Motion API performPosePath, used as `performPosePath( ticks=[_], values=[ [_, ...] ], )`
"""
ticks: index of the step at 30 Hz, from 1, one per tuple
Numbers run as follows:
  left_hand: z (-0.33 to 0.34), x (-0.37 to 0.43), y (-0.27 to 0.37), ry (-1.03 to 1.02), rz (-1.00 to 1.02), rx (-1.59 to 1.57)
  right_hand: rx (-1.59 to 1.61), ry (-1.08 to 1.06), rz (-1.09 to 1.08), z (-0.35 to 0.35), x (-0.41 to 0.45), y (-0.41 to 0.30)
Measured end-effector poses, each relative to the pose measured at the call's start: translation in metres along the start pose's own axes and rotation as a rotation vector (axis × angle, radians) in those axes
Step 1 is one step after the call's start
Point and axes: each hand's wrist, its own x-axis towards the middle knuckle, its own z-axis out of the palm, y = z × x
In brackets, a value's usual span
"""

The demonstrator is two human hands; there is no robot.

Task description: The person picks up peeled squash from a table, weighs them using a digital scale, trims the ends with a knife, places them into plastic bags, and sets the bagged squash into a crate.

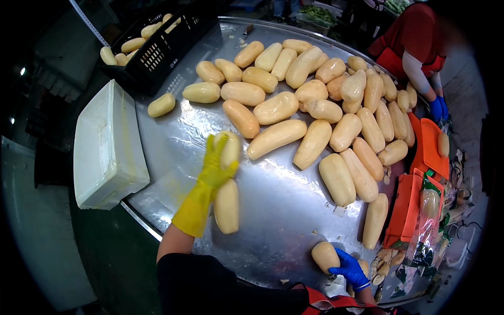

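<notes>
My left hand [214, 169], in a yellow rubber glove, is closed around a peeled lotus root segment [230, 147] on the metal table [271, 224]. Another long segment [226, 208] lies just below that hand. At the lower right, my right hand [349, 269], in a blue glove, holds a short, thick segment [325, 256] by its right side. A shiny thing beneath this hand cannot be made out clearly. Many peeled segments [275, 108] lie beyond both hands, densest at the upper right. A lone segment [161, 105] lies at the left.
A white foam box [132, 157] stands at the left edge, with a black crate [157, 59] of segments behind it. Orange bins [401, 208], printed plastic bags and cut pieces [384, 269] are at the right. A co-worker in blue gloves [438, 108] stands at the upper right.
</notes>
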Motion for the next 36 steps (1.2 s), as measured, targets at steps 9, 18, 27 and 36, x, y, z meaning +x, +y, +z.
performPosePath(
  ticks=[9, 18, 27, 36],
  values=[
    [-0.073, 0.081, -0.068, 0.431, 0.014, 0.437, -0.329, -0.310, -0.036, -0.011, 0.002, -0.019],
    [-0.132, 0.166, -0.072, 0.009, -0.637, 0.877, -0.370, -0.463, 0.023, -0.023, 0.014, -0.022],
    [-0.123, 0.171, -0.068, -0.136, -0.609, 0.904, -0.780, -0.265, -0.197, -0.006, 0.016, -0.045],
    [-0.065, 0.090, -0.070, -0.016, 0.056, 0.610, -1.328, 0.293, -0.763, 0.059, 0.127, -0.116]
  ],
)
